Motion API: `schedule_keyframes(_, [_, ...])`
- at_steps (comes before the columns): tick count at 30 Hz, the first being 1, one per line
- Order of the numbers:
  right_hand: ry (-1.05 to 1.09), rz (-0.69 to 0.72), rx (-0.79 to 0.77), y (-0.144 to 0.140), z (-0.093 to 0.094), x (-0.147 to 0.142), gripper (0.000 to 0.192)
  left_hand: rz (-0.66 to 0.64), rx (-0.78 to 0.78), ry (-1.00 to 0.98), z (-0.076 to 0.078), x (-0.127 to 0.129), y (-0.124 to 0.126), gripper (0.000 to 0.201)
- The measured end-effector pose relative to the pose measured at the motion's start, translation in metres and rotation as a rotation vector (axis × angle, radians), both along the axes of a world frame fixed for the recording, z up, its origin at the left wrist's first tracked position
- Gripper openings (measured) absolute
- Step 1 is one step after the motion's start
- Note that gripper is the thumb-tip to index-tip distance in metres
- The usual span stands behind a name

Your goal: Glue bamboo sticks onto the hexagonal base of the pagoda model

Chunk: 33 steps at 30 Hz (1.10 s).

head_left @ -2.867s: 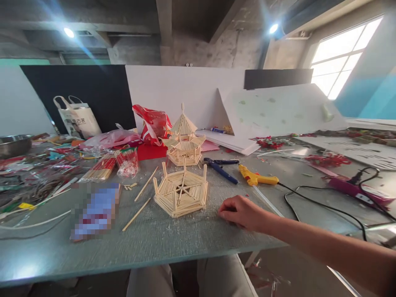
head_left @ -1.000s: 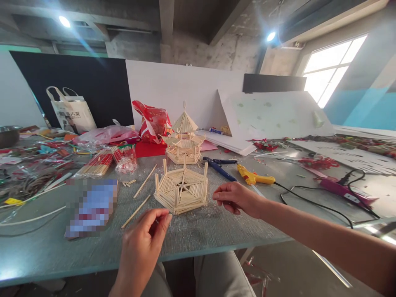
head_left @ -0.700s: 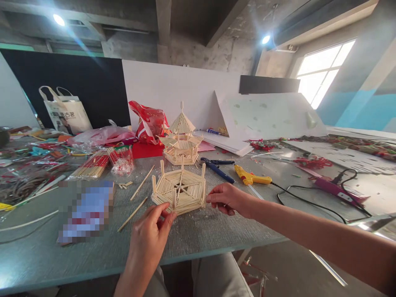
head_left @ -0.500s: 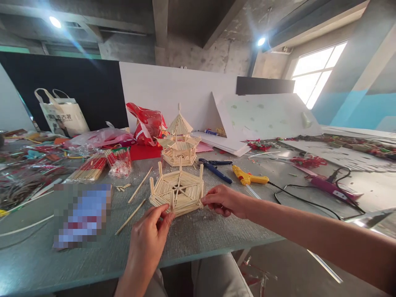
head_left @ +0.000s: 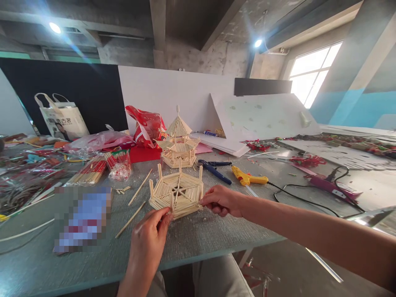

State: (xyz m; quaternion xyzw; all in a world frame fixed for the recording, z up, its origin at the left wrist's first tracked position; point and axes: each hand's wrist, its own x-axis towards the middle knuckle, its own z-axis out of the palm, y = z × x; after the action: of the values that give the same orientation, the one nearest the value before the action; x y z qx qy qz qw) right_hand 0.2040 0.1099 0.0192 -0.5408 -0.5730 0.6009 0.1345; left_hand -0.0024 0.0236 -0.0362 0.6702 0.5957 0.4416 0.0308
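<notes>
On the grey counter (head_left: 198,239), in the single head view, we have a six-sided stick base (head_left: 176,196) with short upright posts at its corners, sitting just in front of a finished stick pavilion (head_left: 178,140). We judge the step in hand to be taking hold of the base from both sides. The next move calls for a light, even grip, since the thin glued sticks look easy to crack or twist.

Our left hand (head_left: 148,241) reaches up from the near edge, fingers partly curled, thumb and forefinger closing on the near corner of the base. Our right hand (head_left: 221,201) comes in from the right, fingers drawn together in a pinch at the base's right corner by a post. Both hands touch the base; it appears to rest on the counter.

Loose sticks (head_left: 136,204) lie just left of it. Blue pliers (head_left: 215,169) and a yellow glue gun (head_left: 247,177) lie behind our right hand.
</notes>
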Motion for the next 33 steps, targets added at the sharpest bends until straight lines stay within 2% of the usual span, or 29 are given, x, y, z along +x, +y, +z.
schedule_keyframes(10, [0.084, -0.037, -0.024, -0.001, -0.001, 0.001, 0.021, 0.011, 0.030, 0.039, -0.002, -0.001, 0.001, 0.030])
schedule_keyframes(15, [0.087, -0.080, -0.042, -0.004, -0.001, 0.000, 0.021, 0.015, -0.014, 0.019, -0.004, 0.000, 0.002, 0.032])
schedule_keyframes(27, [0.116, -0.083, -0.052, -0.006, 0.001, 0.000, 0.019, -0.005, -0.033, 0.016, -0.005, -0.001, 0.002, 0.033])
schedule_keyframes(33, [0.112, -0.079, -0.038, -0.006, -0.001, 0.005, 0.020, -0.012, 0.006, 0.014, -0.010, -0.002, 0.002, 0.034])
